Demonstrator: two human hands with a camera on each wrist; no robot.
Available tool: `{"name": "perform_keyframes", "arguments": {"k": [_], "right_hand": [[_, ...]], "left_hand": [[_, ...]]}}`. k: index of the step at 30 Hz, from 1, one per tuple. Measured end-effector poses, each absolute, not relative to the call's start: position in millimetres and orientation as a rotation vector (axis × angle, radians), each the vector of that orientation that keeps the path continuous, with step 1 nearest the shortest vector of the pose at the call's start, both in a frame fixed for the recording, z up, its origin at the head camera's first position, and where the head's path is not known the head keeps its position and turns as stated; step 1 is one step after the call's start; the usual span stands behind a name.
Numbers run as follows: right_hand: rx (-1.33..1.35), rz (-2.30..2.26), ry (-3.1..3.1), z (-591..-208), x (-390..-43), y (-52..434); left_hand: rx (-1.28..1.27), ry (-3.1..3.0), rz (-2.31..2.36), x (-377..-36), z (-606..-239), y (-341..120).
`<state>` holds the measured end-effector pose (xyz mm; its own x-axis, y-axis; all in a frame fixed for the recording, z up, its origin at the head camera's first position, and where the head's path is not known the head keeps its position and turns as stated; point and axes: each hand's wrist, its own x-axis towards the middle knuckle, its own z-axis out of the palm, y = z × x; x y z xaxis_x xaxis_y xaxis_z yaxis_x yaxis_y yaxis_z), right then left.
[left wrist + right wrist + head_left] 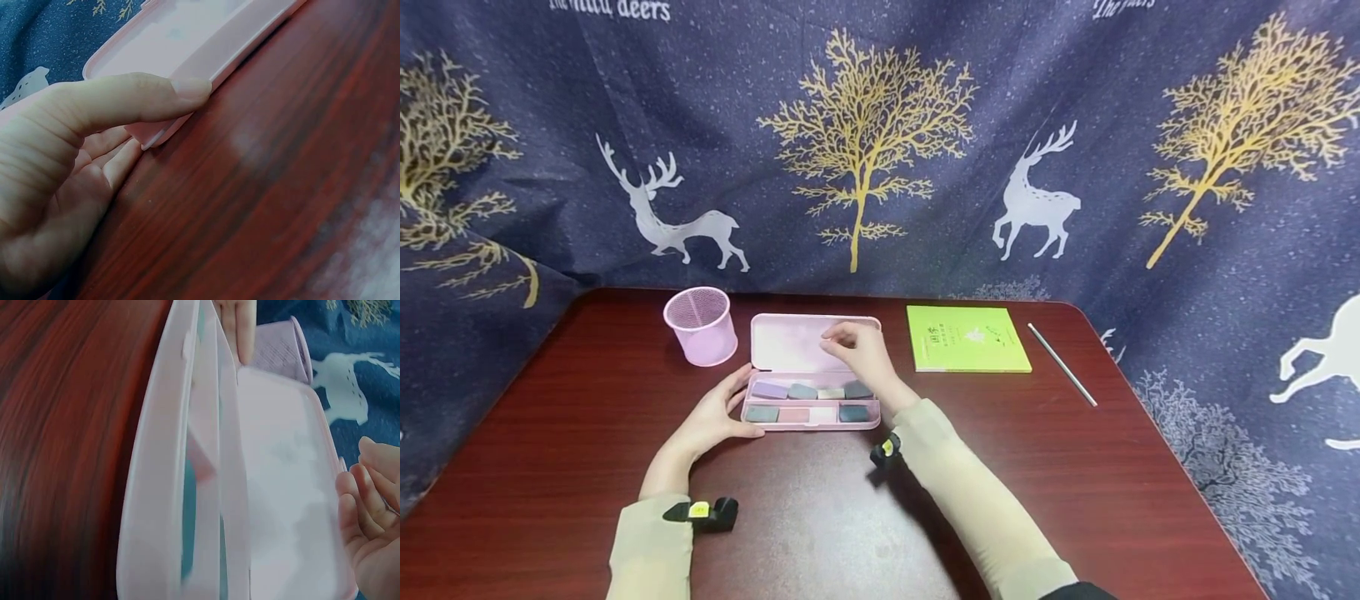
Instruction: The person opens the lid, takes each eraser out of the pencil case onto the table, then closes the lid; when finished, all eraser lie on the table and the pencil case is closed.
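Observation:
A pink pencil case (811,428) lies on the table with its lid (786,342) folded back. Inside, small rectangular blocks in purple, grey-green, pink, white and dark teal sit in two rows. My left hand (718,415) holds the case's left end; the thumb (144,97) lies along the front wall and the other fingers reach around the end. Above the lid is my right hand (867,354), its fingers loosely bent. In the right wrist view these fingers (359,500) are beside the lid's edge, with nothing seen between them and the thumb.
A pink mesh pen holder (702,327) stands behind the left hand. To the right of the case lie a bright green book (970,338) and a thin silvery stick (1062,364). A dark blue cloth with deer and trees (925,242) hangs behind the table (805,533).

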<state>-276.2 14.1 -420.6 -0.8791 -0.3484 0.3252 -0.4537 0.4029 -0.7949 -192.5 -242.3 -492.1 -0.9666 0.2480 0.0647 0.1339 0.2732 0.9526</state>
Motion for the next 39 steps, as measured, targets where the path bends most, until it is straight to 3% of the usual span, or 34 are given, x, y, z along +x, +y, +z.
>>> {"name": "perform_keyframes", "arguments": {"k": [15,39], "right_hand": [[0.93,1.27,-2.793,-430,-259,-41],[1.113,0.659,-2.973,-441,-248,-68]], "left_hand": [[0.379,2.424,1.795,-190,-495,-242],[0.404,2.407,1.841,-191,-492,-245]]}}
